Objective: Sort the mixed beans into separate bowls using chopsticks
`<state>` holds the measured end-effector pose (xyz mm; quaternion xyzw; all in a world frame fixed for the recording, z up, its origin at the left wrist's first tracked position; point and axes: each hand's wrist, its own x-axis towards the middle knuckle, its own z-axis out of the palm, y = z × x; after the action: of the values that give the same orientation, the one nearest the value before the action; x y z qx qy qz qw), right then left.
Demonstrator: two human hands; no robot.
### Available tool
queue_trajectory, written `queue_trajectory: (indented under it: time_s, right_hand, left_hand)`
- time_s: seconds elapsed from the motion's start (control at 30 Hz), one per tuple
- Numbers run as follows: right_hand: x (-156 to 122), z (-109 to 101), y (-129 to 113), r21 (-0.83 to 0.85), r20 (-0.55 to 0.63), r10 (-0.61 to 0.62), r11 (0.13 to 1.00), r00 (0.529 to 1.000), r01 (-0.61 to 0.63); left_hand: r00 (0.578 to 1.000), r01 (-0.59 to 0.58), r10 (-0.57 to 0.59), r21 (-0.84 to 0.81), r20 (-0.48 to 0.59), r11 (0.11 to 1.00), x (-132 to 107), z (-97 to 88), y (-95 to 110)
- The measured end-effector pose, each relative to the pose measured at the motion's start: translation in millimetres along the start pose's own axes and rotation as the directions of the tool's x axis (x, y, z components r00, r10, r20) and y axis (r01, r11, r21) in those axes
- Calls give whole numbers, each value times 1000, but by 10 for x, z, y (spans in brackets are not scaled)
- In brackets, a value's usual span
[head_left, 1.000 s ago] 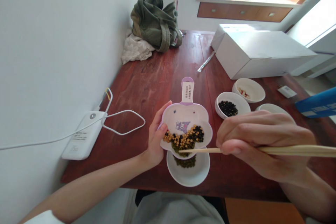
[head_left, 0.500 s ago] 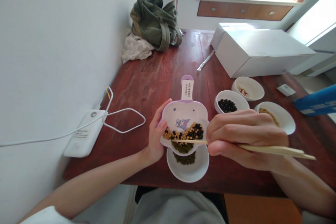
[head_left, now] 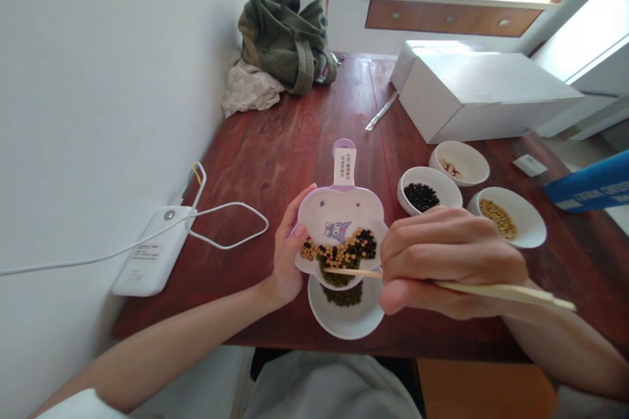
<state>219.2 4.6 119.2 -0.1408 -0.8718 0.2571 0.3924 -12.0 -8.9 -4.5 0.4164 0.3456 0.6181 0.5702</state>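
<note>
My left hand [head_left: 291, 252] is closed on the left rim of a white and lilac cartoon-shaped dish [head_left: 322, 213], its labelled handle pointing away from me. Yellow beans [head_left: 346, 253], black beans [head_left: 366, 243] and green mung beans [head_left: 339, 275] lie in the dish. Its near edge is over a white bowl [head_left: 344, 324] with more mung beans in it. Chopsticks [head_left: 496, 289] are gripped in my right hand [head_left: 447, 262], to the right of the dish. One thin tip [head_left: 351, 272] reaches into the mung beans at the dish's near lobe.
Right of the dish stand bowls of black beans [head_left: 421, 198], yellow beans [head_left: 497, 218] and reddish-white pieces [head_left: 449, 168]. A white box [head_left: 491, 85] and a green bag [head_left: 280, 39] lie farther back. At left is a white power bank [head_left: 154, 252] with a looping cable [head_left: 230, 247].
The chopstick tip has moved slightly toward me, and mung beans now spread higher among the yellow ones in the dish. The whole view has shifted a little.
</note>
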Motion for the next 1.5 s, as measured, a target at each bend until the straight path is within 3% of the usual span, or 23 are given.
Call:
queue_trajectory:
  time_s: [0.4, 0.97, 1.2, 1.5]
  right_hand:
    - [40, -135, -50, 47, -21, -39, 998, 999, 40]
    - [-13, -63, -14, -21, 55, 12, 1000, 998, -11]
    - [-17, -115, -108, 65, -38, 22, 998, 999, -19]
    - [-3, -97, -62, -50, -3, 91, 995, 996, -91]
  left_hand:
    - [1000, 12, -12, -26, -18, 1000, -22, -15, 6]
    - [1000, -7, 7, -29, -5, 1000, -15, 23, 0]
    - [1000, 3, -3, -41, 11, 999, -14, -12, -30]
    - [1000, -21, 21, -21, 2, 1000, -14, 9, -13]
